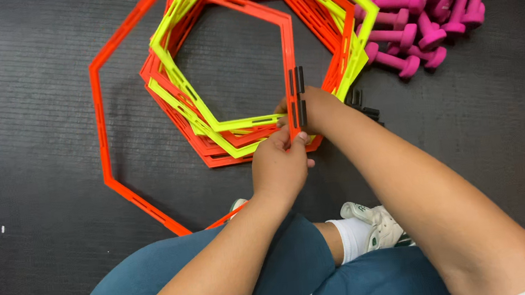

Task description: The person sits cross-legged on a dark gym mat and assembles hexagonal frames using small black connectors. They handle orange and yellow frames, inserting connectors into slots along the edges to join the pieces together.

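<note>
A large orange hexagonal ring (101, 119) is lifted at its right side, where both hands hold it. My left hand (279, 167) grips the ring's right bar from below. My right hand (310, 108) pinches the same bar where small black clips (300, 95) sit on it. Under and behind the ring lies a stack of orange and yellow hexagonal rings (207, 117) on the dark floor.
A pile of pink dumbbells (420, 4) lies at the upper right. Several small black clips (365, 107) rest on the floor just right of my right wrist. My legs in teal trousers (178, 273) and a white shoe (378, 223) fill the bottom.
</note>
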